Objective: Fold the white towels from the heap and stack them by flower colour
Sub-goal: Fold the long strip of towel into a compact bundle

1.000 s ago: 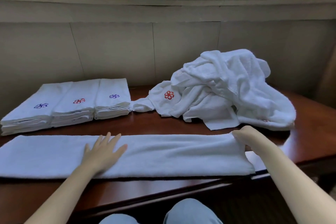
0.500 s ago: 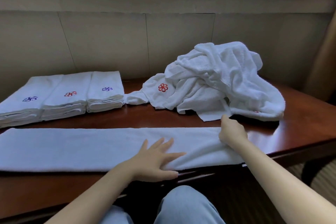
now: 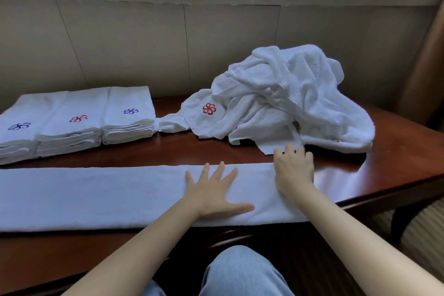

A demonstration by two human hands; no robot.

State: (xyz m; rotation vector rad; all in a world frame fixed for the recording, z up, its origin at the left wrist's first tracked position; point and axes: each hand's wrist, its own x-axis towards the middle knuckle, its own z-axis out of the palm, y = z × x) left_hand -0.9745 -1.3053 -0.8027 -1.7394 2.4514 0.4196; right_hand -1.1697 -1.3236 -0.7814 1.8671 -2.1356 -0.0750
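White towel, long flat strip

No legible text — flower emblems only

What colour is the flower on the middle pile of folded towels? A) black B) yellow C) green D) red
D: the middle pile of folded towels has a red flower stitched on top, between two piles with blue flowers.
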